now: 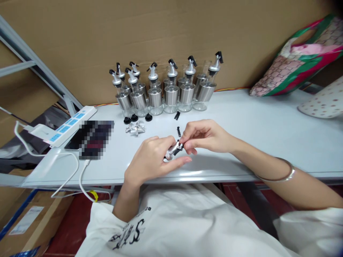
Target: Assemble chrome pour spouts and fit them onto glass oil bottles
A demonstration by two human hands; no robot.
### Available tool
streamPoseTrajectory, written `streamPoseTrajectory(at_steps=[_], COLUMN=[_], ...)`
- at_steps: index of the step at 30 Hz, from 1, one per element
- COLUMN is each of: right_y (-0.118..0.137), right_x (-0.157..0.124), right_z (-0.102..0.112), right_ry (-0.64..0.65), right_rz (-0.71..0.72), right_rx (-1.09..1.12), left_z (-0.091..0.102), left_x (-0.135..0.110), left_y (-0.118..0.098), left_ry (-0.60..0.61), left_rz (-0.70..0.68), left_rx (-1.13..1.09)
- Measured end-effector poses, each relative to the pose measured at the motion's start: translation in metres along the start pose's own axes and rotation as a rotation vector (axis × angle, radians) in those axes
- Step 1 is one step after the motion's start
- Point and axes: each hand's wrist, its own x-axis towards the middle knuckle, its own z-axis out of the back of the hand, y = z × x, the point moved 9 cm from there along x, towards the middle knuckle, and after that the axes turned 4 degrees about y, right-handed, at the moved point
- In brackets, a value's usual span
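My left hand (152, 157) is closed around a silver pourer spout (171, 152) just above the table's front part. At the spout's tip, the fingers of my right hand (205, 137) pinch a small black flip cap (181, 146). Whether the cap is fixed to the spout I cannot tell. Behind my hands lie a loose black cap (178, 131) and more small black cap pieces (177, 115). To the left is a small heap of silver spout parts (135, 128), with black rubber stoppers (134, 117) just behind it.
Several glass oil bottles (171, 94) with steel sleeves stand in rows at the back, many topped with pourers. A power strip (71, 125), a blurred-out phone (92, 139) and a white cable (83, 178) lie left. At right are a patterned bag (292, 67) and a dotted white object (324, 100).
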Motion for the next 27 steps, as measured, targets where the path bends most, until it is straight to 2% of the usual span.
streamPoseTrajectory(at_steps=[10, 19, 27], right_y=[-0.004, -0.007, -0.011], right_x=[0.0, 0.003, 0.003], right_z=[0.004, 0.004, 0.009], right_ry=[-0.014, -0.015, -0.076], right_rz=[-0.036, -0.028, -0.075], right_rx=[0.07, 0.074, 0.101], left_z=[0.007, 0.002, 0.002], left_x=[0.001, 0.002, 0.002], left_y=[-0.006, -0.005, -0.007], left_ry=[-0.115, -0.066, -0.061], left_rz=[-0.098, -0.093, -0.108], left_rx=[0.111, 0.134, 0.102])
